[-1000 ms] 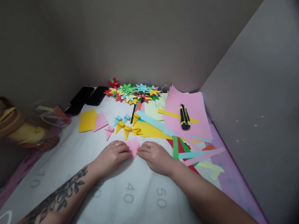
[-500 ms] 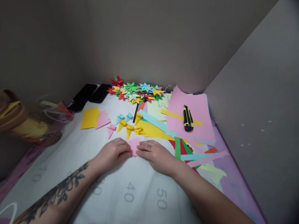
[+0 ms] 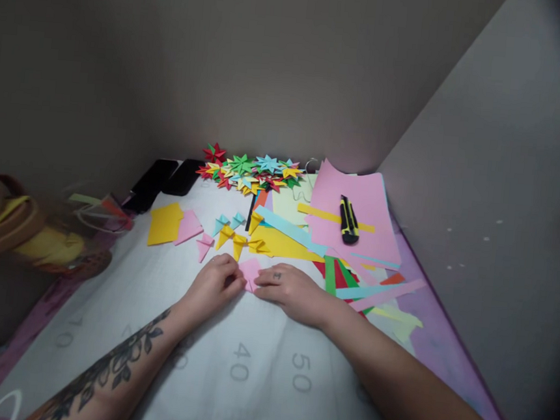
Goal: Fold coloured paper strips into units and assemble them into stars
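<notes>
A small pink paper [image 3: 250,271], partly folded, lies on the white sheet [image 3: 264,391] between my hands. My left hand [image 3: 217,283] has its fingers curled, thumb and fingertips closed on the paper's left edge. From the right, my right hand [image 3: 287,289] presses its fingertips on the other edge, covering that side. Just beyond them are folded yellow pieces [image 3: 239,242], light-blue pieces [image 3: 222,222] and a folded pink piece [image 3: 204,246]. A pink paper stack [image 3: 191,227] and a yellow paper stack [image 3: 165,224] lie further left.
Colourful paper stars [image 3: 242,164] are heaped by the back wall. A box cutter [image 3: 348,220] rests on pink sheets [image 3: 378,205]. Paper strips [image 3: 375,290] lie to the right, two dark phone-like objects [image 3: 183,177] at back left. A blurred brown and yellow object [image 3: 56,243] stands left.
A crease or folded flap now shows on the pink paper's near edge. My left fingers have shifted slightly on it. The whole view has moved a little.
</notes>
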`<action>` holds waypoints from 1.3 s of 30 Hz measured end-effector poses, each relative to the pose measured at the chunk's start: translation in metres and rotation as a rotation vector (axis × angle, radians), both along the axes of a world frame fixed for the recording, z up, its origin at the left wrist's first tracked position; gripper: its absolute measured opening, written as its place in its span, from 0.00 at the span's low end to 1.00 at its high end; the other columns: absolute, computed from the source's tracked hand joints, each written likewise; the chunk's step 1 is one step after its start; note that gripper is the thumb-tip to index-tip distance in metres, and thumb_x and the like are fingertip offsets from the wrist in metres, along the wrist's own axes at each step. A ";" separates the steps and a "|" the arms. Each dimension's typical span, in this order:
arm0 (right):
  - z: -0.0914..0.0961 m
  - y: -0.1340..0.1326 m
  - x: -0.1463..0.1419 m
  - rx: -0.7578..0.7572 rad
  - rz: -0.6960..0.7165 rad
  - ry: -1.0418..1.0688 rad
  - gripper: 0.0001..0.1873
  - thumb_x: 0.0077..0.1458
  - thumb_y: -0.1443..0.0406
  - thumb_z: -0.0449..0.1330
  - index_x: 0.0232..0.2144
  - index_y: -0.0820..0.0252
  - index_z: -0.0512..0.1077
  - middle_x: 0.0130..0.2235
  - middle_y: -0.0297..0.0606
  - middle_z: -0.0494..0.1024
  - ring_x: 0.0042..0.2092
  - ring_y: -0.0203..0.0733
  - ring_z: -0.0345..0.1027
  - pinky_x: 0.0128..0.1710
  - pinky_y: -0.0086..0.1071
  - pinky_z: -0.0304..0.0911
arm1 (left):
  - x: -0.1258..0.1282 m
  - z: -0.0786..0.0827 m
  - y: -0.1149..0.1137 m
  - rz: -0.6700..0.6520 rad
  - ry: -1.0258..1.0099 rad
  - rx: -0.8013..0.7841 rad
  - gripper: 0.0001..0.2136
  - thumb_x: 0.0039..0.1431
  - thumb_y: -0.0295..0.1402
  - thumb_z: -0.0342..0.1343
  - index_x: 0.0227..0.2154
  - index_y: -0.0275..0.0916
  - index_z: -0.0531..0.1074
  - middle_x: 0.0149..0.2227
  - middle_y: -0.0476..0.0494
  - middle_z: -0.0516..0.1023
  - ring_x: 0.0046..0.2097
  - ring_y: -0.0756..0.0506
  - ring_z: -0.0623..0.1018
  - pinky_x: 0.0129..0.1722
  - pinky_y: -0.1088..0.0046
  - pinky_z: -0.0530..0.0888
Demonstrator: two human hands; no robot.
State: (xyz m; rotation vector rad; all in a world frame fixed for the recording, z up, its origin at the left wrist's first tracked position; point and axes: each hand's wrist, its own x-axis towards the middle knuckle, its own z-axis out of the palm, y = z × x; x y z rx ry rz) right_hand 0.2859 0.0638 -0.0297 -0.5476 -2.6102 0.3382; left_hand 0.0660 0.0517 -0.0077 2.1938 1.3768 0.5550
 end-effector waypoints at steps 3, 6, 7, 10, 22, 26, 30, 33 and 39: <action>0.002 0.000 0.000 -0.004 -0.007 -0.004 0.12 0.61 0.68 0.52 0.41 0.55 0.74 0.45 0.37 0.77 0.47 0.41 0.67 0.44 0.36 0.59 | 0.002 0.001 0.000 0.013 0.017 -0.005 0.06 0.54 0.29 0.52 0.25 0.37 0.70 0.30 0.44 0.70 0.35 0.47 0.70 0.36 0.70 0.67; 0.006 -0.001 -0.001 -0.015 -0.029 -0.039 0.12 0.60 0.68 0.52 0.40 0.53 0.74 0.43 0.37 0.77 0.44 0.40 0.68 0.42 0.35 0.59 | 0.005 0.001 0.000 0.036 0.043 0.007 0.06 0.53 0.29 0.52 0.24 0.37 0.70 0.30 0.44 0.69 0.34 0.46 0.69 0.36 0.70 0.67; 0.007 -0.001 -0.001 -0.020 -0.035 -0.048 0.11 0.60 0.68 0.53 0.40 0.53 0.74 0.43 0.37 0.76 0.43 0.40 0.68 0.41 0.34 0.59 | 0.005 0.001 0.000 0.044 0.051 0.012 0.06 0.53 0.29 0.52 0.23 0.37 0.69 0.30 0.45 0.69 0.34 0.46 0.69 0.36 0.70 0.67; 0.008 -0.001 -0.001 -0.044 -0.043 -0.052 0.12 0.60 0.69 0.52 0.41 0.54 0.74 0.43 0.38 0.76 0.44 0.41 0.67 0.43 0.34 0.59 | 0.005 -0.001 0.000 0.048 0.063 0.024 0.06 0.53 0.29 0.51 0.23 0.37 0.68 0.29 0.45 0.68 0.34 0.46 0.69 0.36 0.70 0.66; 0.013 -0.003 -0.003 -0.037 -0.050 -0.107 0.11 0.60 0.67 0.53 0.40 0.53 0.74 0.38 0.38 0.75 0.40 0.39 0.66 0.40 0.32 0.58 | 0.008 -0.001 -0.001 0.062 0.093 0.037 0.06 0.53 0.27 0.50 0.23 0.37 0.68 0.28 0.45 0.67 0.34 0.46 0.69 0.34 0.70 0.66; 0.018 -0.005 -0.005 0.000 -0.055 -0.157 0.12 0.60 0.66 0.51 0.41 0.54 0.74 0.35 0.37 0.74 0.39 0.40 0.64 0.37 0.33 0.56 | 0.010 0.001 -0.001 0.071 0.097 0.031 0.06 0.53 0.27 0.50 0.23 0.37 0.67 0.29 0.45 0.67 0.34 0.46 0.69 0.34 0.70 0.67; 0.020 -0.009 -0.011 0.022 -0.092 -0.258 0.15 0.60 0.67 0.51 0.47 0.53 0.70 0.36 0.39 0.73 0.39 0.43 0.63 0.35 0.35 0.56 | 0.009 0.000 -0.002 0.081 0.029 0.042 0.04 0.54 0.26 0.49 0.26 0.38 0.67 0.33 0.44 0.67 0.36 0.46 0.69 0.36 0.70 0.68; 0.020 -0.013 -0.017 0.003 -0.135 -0.306 0.23 0.56 0.71 0.53 0.54 0.50 0.64 0.41 0.42 0.71 0.42 0.46 0.60 0.39 0.37 0.55 | 0.005 0.000 -0.002 0.081 -0.059 0.017 0.05 0.56 0.24 0.47 0.31 0.38 0.66 0.36 0.43 0.66 0.37 0.46 0.69 0.37 0.70 0.68; 0.018 -0.014 -0.021 -0.078 -0.184 -0.304 0.29 0.49 0.76 0.54 0.52 0.48 0.65 0.43 0.42 0.68 0.43 0.46 0.58 0.42 0.39 0.56 | -0.001 0.001 -0.001 0.016 -0.086 -0.019 0.10 0.55 0.19 0.43 0.32 0.38 0.66 0.37 0.43 0.66 0.39 0.46 0.69 0.39 0.69 0.68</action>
